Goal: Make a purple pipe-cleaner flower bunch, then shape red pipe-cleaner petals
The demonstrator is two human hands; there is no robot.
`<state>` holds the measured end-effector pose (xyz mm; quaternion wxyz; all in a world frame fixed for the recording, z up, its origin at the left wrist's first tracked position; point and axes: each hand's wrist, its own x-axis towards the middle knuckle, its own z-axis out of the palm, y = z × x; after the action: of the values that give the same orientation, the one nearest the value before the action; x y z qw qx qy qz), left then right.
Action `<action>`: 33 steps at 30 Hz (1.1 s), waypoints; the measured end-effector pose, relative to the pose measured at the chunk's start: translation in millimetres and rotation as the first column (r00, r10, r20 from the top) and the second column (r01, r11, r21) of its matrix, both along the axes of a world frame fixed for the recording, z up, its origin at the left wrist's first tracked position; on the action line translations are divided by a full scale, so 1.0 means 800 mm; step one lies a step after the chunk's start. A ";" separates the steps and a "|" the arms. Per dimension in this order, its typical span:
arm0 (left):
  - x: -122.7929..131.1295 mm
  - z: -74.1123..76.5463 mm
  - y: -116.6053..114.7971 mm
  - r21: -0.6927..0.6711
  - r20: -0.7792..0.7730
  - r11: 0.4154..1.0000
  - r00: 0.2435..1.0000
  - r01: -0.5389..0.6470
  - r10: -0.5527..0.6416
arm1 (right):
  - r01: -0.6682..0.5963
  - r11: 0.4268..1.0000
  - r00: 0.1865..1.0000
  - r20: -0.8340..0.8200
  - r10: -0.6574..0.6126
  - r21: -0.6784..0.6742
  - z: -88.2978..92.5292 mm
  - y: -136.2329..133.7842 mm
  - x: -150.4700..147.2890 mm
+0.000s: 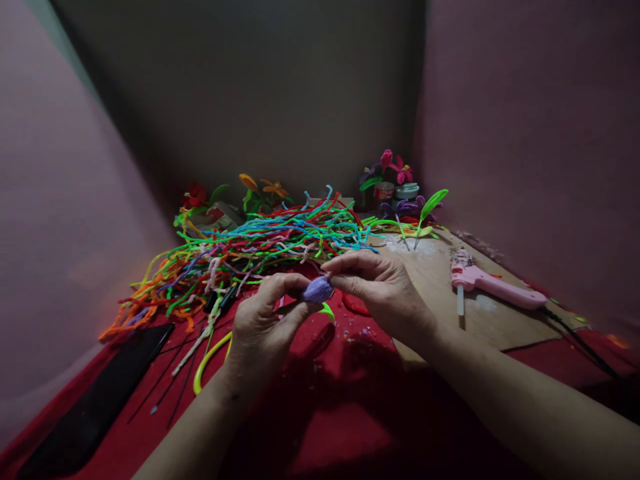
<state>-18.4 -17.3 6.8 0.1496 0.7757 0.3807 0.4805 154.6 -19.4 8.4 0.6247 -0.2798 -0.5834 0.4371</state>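
Note:
Both my hands meet over the red cloth [345, 393] at the middle of the view. A small purple pipe-cleaner bud [317, 291] sits between them. My left hand [263, 323] is curled round its lower end, fingers closed on it. My right hand [383, 293] pinches the bud's top with thumb and fingers pressed together. A green bit [327, 310] pokes out just beneath the bud. Behind my hands lies a big heap of coloured pipe cleaners [250, 250].
A pink glue gun [493, 283] with a black cord lies on a brown board [450, 300] at right. Finished pipe-cleaner flowers [395, 170] and small jars stand at the back. A black flat object [105, 393], thin dark wires and a yellow-green loop [210, 357] lie at left.

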 end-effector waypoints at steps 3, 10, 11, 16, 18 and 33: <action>0.000 -0.001 0.000 -0.023 0.007 1.000 1.000 -0.002 0.002 | 0.017 1.000 1.000 0.026 -0.017 0.017 0.000 0.001 0.001; 0.000 0.004 -0.002 -0.070 0.084 0.997 0.996 0.027 -0.021 | 0.058 0.998 0.997 -0.048 -0.057 0.021 0.000 0.005 0.001; 0.000 0.005 -0.002 -0.073 0.090 0.997 0.996 0.023 -0.017 | 0.064 0.998 0.995 -0.073 -0.062 0.017 0.000 0.006 0.001; 0.000 0.007 -0.002 -0.065 0.088 0.998 0.996 0.002 0.004 | 0.129 0.991 0.982 -0.140 -0.130 -0.016 0.000 0.007 0.002; 0.000 0.006 -0.002 -0.056 0.084 0.998 0.996 0.002 0.003 | 0.129 0.992 0.985 -0.113 -0.129 -0.002 0.002 0.005 0.001; -0.005 0.020 0.007 -0.317 0.588 0.919 0.809 0.233 -0.002 | 0.168 0.983 0.961 -0.209 -0.179 -0.067 0.000 0.012 0.005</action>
<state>-22.2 -12.1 22.7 0.4329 0.5727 0.3522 0.6005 158.7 -9.9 8.7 0.7129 -0.2961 -0.4751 0.4224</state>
